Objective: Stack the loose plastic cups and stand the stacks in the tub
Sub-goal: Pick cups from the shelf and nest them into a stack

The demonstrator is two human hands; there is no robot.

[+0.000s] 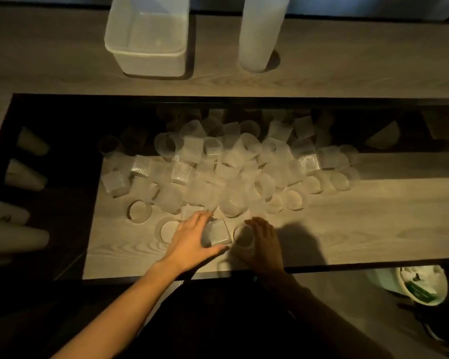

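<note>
A heap of several clear ribbed plastic cups (226,167) lies on the wooden table, some upright, some on their sides. My left hand (189,239) grips one cup lying on its side (218,233) at the near edge of the heap. My right hand (263,242), in shadow, curls round an upright cup (244,235) right beside it. The white translucent tub (119,46) stands at the far side, left of centre, with nothing visible in it.
A tall white cylinder (259,32) stands right of the tub. Dark glass borders the table on the left, showing pale cup shapes (24,174). A bin with rubbish (423,286) sits on the floor at the lower right.
</note>
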